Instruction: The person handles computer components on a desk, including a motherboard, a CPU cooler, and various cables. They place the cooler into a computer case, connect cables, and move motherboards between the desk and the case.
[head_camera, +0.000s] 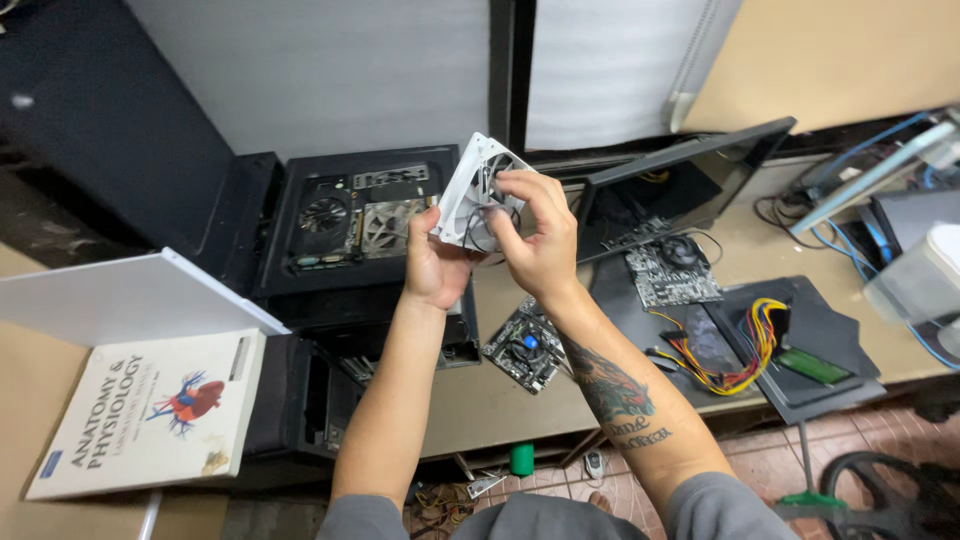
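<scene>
I hold a white square case fan (476, 186) up in front of me with both hands. My left hand (432, 262) grips its lower left edge from below. My right hand (536, 232) pinches the fan's right side, with the fingertips on its thin black cable near the hub. The fan is tilted, its top corner leaning left. It hangs above an open black computer case (350, 222) that lies on its side with a graphics card and cooler inside.
A green motherboard (524, 350) lies on the beige bench below my hands. A second board with a fan (672, 270), a black side panel (690, 180), a bundle of yellow and red power wires (742, 352) and blue cables (850, 250) lie right. A white book (150, 410) lies left.
</scene>
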